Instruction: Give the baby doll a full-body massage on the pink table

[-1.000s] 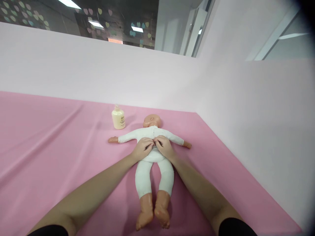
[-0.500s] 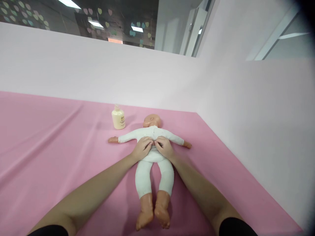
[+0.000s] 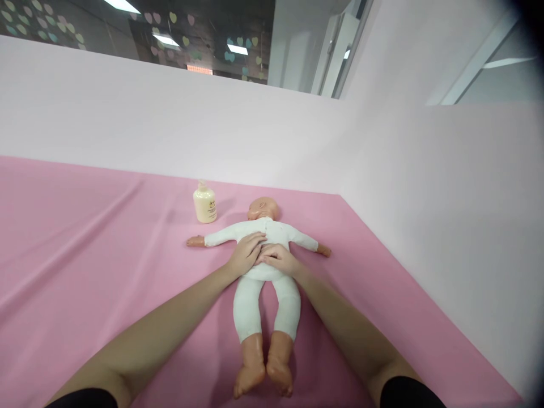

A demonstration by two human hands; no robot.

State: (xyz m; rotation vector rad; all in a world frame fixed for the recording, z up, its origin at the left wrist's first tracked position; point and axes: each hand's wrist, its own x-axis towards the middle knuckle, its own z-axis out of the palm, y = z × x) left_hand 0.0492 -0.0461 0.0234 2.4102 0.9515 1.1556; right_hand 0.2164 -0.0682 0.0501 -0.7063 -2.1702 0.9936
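A cream lotion bottle [image 3: 204,203] stands upright near the doll's head on the pink cloth [image 3: 85,249] covering the tabletop — apart from both arms, nothing blocking them. The baby doll [image 3: 263,272] lies face up, arms spread. The left hand [image 3: 246,252] lies flat on its chest, fingers spread loosely, gripping nothing; the right hand [image 3: 278,259] rests on the belly, fingers loosely extended. Earlier both hands met fingertip to fingertip at mid-torso — now the left has slid up toward the chest and the right has turned lower.

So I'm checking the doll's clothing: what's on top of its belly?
Both hands lie on the doll: the left hand flat on its belly, the right hand beside it, fingertips meeting. They cover the suit's middle, so any fastening there is hidden.
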